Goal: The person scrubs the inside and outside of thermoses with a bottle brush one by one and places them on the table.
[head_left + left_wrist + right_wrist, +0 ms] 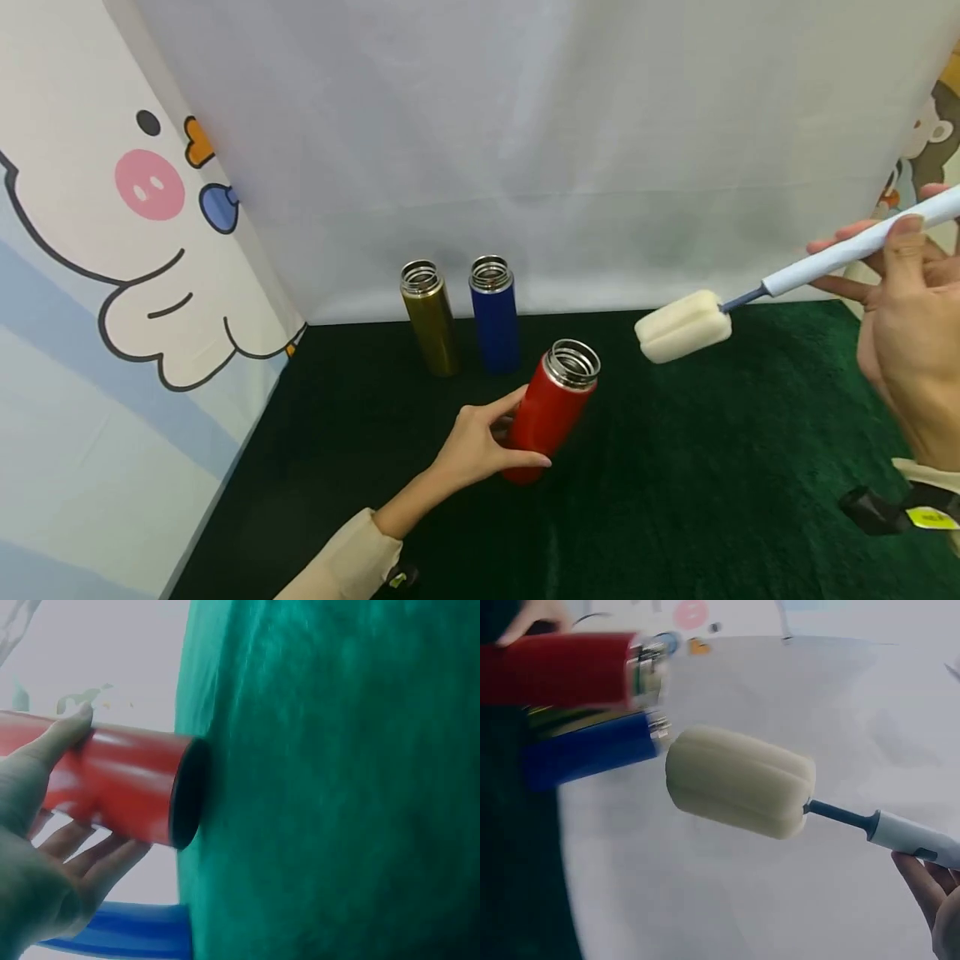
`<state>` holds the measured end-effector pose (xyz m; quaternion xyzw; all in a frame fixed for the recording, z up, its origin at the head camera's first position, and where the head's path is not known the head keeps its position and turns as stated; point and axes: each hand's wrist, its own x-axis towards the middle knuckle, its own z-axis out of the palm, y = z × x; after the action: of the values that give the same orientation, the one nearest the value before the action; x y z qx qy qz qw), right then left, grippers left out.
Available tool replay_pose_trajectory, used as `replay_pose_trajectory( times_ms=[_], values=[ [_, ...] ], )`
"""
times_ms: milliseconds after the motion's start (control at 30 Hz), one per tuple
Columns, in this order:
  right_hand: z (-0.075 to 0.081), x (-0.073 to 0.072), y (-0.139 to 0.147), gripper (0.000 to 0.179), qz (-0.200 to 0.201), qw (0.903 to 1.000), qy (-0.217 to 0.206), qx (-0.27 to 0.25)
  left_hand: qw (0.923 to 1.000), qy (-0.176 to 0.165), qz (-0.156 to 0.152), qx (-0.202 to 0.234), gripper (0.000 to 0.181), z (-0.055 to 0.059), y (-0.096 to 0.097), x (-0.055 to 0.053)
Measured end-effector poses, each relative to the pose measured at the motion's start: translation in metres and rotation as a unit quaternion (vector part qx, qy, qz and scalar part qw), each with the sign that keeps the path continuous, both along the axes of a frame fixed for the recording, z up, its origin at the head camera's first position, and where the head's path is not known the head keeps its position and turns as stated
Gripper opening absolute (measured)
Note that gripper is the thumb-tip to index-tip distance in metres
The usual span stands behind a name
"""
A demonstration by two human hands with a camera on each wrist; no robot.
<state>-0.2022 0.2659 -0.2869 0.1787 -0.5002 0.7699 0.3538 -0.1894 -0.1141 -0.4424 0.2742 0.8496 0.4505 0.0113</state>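
My left hand [480, 446] grips a lidless red bottle [551, 417] round its body, thumb on the near side. The bottle leans to the right, its steel mouth pointing up; in the left wrist view its dark base [191, 793] shows beside the green cloth. At the right, my right hand [911, 308] holds a bottle brush by its white handle [825, 260]. The brush's cream sponge head [684, 327] hangs in the air right of the red bottle's mouth, apart from it. In the right wrist view the sponge [739, 781] looks dry and ridged.
Two more lidless bottles, one gold [429, 321] and one blue [495, 317], stand upright behind the red one. Dark green cloth [712, 500] covers the table. A white curtain [562, 150] hangs behind, with a cartoon-printed panel [90, 275] on the left.
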Motion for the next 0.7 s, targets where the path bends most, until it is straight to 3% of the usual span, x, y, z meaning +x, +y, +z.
replay_pose_trajectory(
  times_ms=[100,233,367,467,700],
  values=[
    [-0.014,-0.002,-0.003,0.035,0.034,0.9992,-0.006,0.020,0.9991,0.030,0.029,-0.006,0.085,-0.001,0.001,0.004],
    [-0.034,0.000,-0.009,0.033,0.111,0.9935,-0.018,0.019,0.9923,0.087,0.058,-0.067,0.086,0.004,0.005,0.009],
    [-0.046,0.001,-0.013,0.029,0.180,0.9835,-0.008,0.014,0.9767,0.138,0.100,-0.131,0.086,0.012,0.006,0.011],
    [-0.050,0.004,-0.013,0.028,0.209,0.9776,-0.014,0.013,0.9626,0.163,0.125,-0.177,0.085,0.017,0.007,0.013],
    [-0.054,0.006,-0.021,0.026,0.256,0.9640,-0.034,-0.064,0.9387,0.184,0.137,-0.257,0.085,0.021,0.005,0.020]
  ],
)
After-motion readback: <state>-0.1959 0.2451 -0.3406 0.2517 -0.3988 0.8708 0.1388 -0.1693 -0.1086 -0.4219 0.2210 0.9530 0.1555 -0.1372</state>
